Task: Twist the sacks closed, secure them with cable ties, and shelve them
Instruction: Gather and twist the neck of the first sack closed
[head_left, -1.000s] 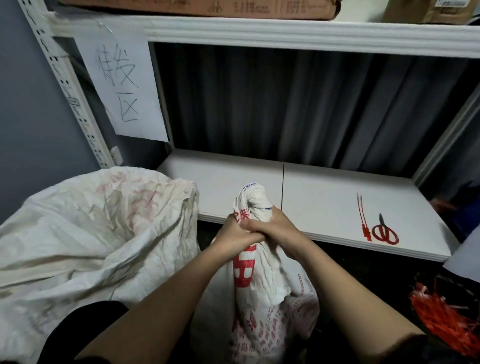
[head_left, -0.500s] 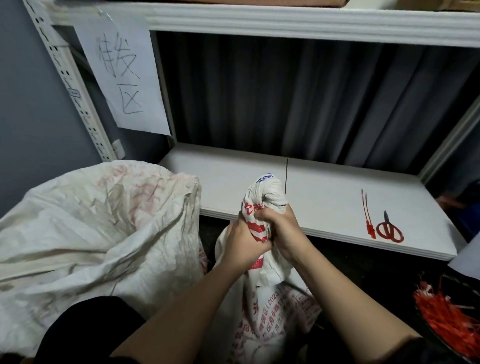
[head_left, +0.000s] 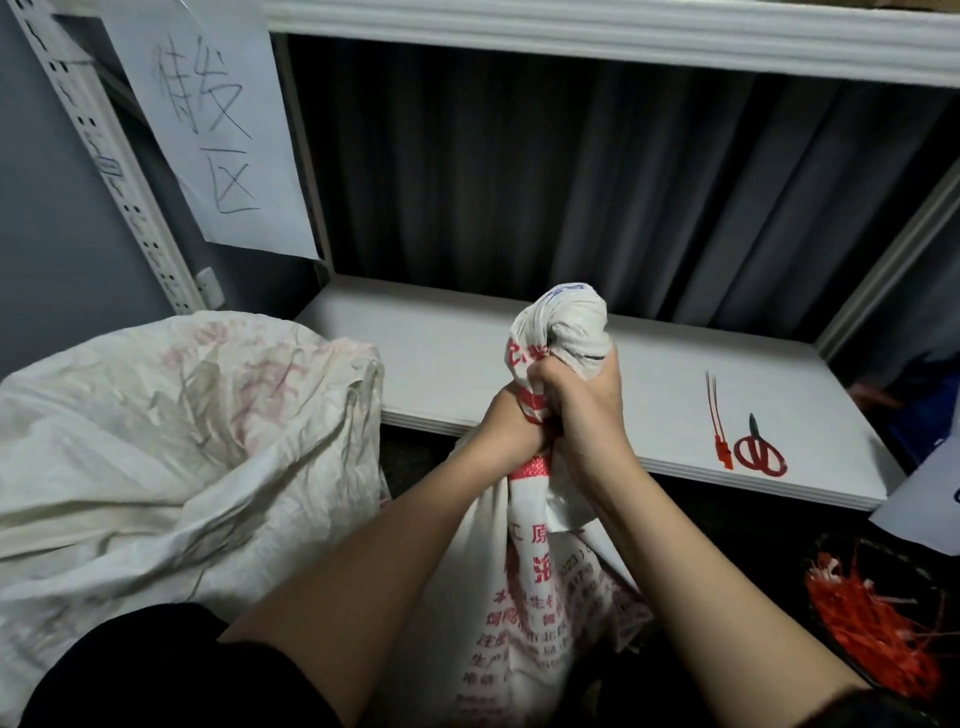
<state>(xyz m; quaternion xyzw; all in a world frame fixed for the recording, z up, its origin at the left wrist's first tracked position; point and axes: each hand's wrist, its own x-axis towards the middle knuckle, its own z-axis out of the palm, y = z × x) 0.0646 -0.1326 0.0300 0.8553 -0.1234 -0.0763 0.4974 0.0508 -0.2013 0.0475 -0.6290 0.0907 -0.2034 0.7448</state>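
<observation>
A: From the head camera, both hands are on the neck of the sack (head_left: 524, 561). How should the twist go?

B: I'd hold the low grip firm and let the upper hand do the turning, so the coil tightens rather than slipping back. The left hand (head_left: 511, 423) has its fingers curled round the neck from the left; the right hand (head_left: 584, 410) is clenched round it from the right, the two pressed together. One hand will have to hold alone while the other fetches a cable tie (head_left: 719, 421), so the twist should be snug first.

A: Where is the tie?

B: On the shelf (head_left: 441, 364), to the right, just beside the red-handled scissors (head_left: 759, 451). A heap of red ties (head_left: 878, 629) sits low at the right.

A: And the sack itself?

B: White woven plastic with red print, standing on the floor in front of the shelf. Its top bunches into a knob above the fists, level with the shelf edge. It looks stiff and springy, likely to unwind if let go. A second sack (head_left: 171, 447) lies slumped to the left, its mouth loose.
</observation>
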